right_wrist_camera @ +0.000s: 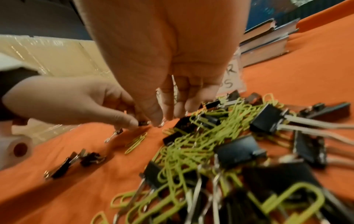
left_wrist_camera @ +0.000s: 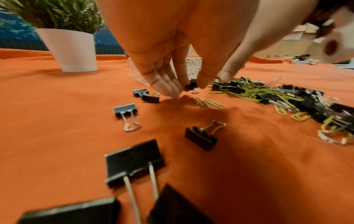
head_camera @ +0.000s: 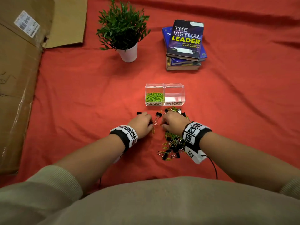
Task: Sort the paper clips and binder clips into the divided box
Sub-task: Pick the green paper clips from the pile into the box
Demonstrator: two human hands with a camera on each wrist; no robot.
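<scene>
binder clip pinched between left hand fingers

From the head view, the backs of both hands hide their fingers. The divided box is mostly hidden behind the left hand, its label cut to a few letters. The nearest binder clips blur beyond telling apart in the right wrist view.

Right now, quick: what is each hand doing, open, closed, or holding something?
Left hand: pinching a small black binder clip.
Right hand: fingertips down at the clip pile; cannot tell whether it grips anything.
</scene>
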